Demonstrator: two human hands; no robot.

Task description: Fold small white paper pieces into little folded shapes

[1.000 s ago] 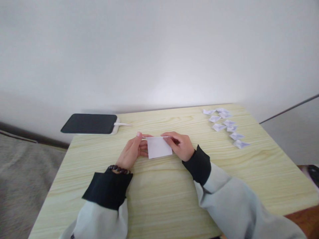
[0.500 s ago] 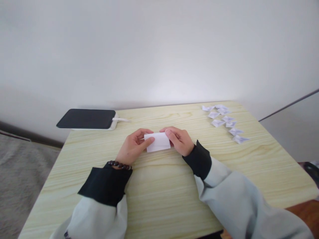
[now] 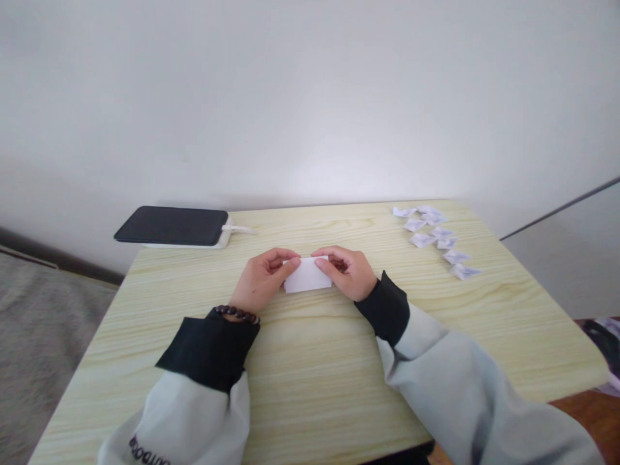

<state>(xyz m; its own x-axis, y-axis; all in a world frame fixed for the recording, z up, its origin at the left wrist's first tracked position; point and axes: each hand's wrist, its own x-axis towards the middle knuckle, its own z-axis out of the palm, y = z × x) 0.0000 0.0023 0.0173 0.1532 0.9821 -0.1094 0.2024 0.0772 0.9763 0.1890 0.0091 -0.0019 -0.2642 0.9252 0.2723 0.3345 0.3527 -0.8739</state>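
Pinching folded paper (2 hands).

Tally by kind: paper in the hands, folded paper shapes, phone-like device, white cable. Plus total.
Held paper, between left hand and right hand: 1
Folded paper shapes: 9, some crowded together at the far end
Phone-like device: 1
White cable: 1
Total: 12

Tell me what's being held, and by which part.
White paper, pinched along its upper edge: left hand near the left corner, right hand near the right.
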